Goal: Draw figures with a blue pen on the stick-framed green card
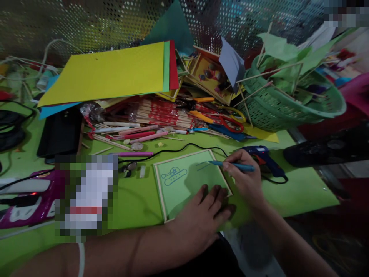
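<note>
A light green sheet (184,192) edged with thin wooden sticks lies on the green table. Blue outlines of a rounded figure with a star are drawn on its left half, and short blue lines run across its upper right. My right hand (245,173) pinches a blue marker (242,166), whose tip touches the sheet beside those lines. Across the lower right of the sheet, my left hand (209,207) rests flat with its fingers spread, holding nothing. Just behind my right hand lies a blue glue gun (266,159).
A green basket (276,104) with sticks and paper stands at the back right. Stacked coloured paper (112,73), bundled sticks (161,115), scissors (232,124) and markers (148,136) crowd the back. A black cable (184,147) runs behind the sheet; a purple power strip (29,207) lies left.
</note>
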Tool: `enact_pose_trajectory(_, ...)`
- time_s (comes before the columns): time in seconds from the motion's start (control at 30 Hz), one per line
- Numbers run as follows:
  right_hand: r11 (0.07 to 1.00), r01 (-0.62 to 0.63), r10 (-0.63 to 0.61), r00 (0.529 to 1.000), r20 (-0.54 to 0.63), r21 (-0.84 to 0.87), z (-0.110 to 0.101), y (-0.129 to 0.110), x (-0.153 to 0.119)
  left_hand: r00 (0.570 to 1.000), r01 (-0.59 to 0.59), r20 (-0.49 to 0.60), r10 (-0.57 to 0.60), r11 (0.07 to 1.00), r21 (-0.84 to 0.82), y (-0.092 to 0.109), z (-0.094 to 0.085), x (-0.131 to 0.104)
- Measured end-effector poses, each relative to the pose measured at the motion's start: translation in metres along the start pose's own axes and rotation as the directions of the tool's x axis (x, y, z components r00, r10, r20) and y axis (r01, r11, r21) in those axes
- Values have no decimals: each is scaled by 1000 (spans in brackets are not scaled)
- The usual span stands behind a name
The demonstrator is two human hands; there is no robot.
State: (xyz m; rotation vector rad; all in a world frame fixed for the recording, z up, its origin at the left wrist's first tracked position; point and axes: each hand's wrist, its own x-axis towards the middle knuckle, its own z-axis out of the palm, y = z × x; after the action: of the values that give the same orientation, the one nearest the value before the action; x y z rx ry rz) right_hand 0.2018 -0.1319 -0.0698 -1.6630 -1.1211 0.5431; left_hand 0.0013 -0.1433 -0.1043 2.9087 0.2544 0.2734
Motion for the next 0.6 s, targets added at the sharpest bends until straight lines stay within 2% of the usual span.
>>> enact_pose_trajectory(0.6,993,20,-15,999,49,-117,4,1,3,1000,4,-8,-4,1000,-5,1,-2,1)
